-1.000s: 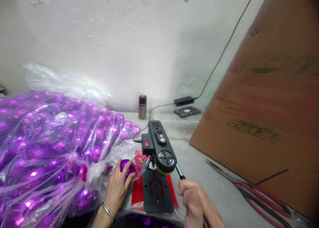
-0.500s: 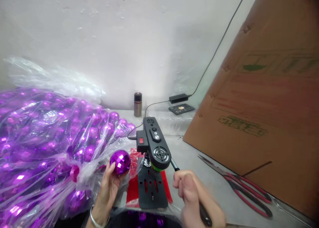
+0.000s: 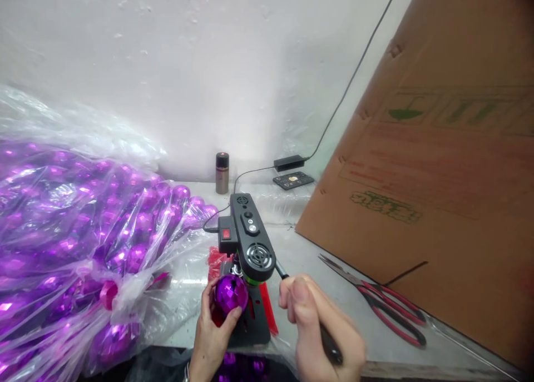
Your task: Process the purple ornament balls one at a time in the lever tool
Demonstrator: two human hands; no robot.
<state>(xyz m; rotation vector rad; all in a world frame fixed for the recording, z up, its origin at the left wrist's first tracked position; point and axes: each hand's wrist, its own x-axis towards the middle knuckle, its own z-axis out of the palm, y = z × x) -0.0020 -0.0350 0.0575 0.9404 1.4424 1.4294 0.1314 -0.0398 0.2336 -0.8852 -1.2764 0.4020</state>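
A shiny purple faceted ball [image 3: 232, 294] is held between the thumb and fingers of my left hand [image 3: 212, 326], just in front of and below the head of a small black bench press [image 3: 253, 232]. The press's slotted black base [image 3: 258, 326] is partly hidden by the ball and hand. My right hand [image 3: 323, 326] is wrapped round the black grip of the lever handle [image 3: 331, 343], whose metal rod [image 3: 281, 269] runs to the press head. Whether the ball touches the press, I cannot tell.
Clear plastic bags of purple balls [image 3: 83, 221] fill the left. Red-handled scissors [image 3: 375, 301] lie at right beside a large cardboard box [image 3: 417, 165]. Behind stand a small bottle [image 3: 222, 173], a black power adapter [image 3: 289, 163] and a phone [image 3: 293, 180]. Red plastic [image 3: 269, 309] lies under the press.
My left hand has carried the purple ball rightward and down to the press head. My right hand keeps its hold on the lever. The whole view has shifted slightly.
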